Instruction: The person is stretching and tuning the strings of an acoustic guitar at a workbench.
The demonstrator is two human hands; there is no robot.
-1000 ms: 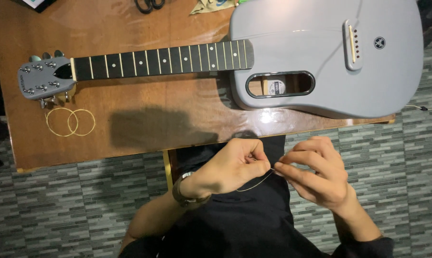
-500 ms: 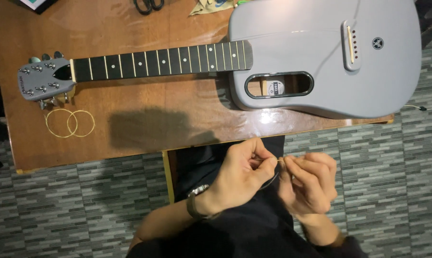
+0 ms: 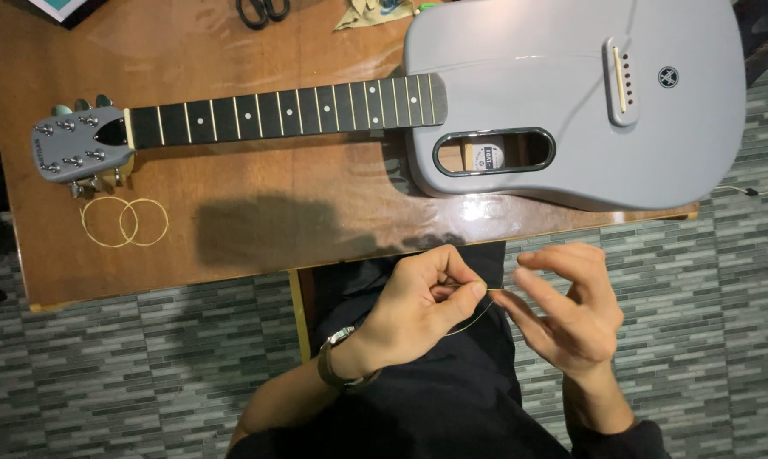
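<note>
While the grey guitar [image 3: 571,102] lies stringless on the wooden table [image 3: 256,229] beyond the fingertips, both hands work a thin guitar string [image 3: 467,319] over the lap. The left hand [image 3: 422,306] pinches it between thumb and forefinger; the right hand [image 3: 571,319], bunched close half a second ago, has drawn slightly apart, its fingers now loosely spread, only the tips at the wire. That suggests the string is being straightened. Two coiled strings [image 3: 125,223] lie far off to the left.

Two bare hands, left hand [image 3: 422,310] and right hand [image 3: 567,310]. Dark wristwatch [image 3: 333,361] with metal case strapped on left wrist. Forearms bare, black sleeve [image 3: 622,438] at right forearm. Black clothing [image 3: 452,399] over the lap.
</note>
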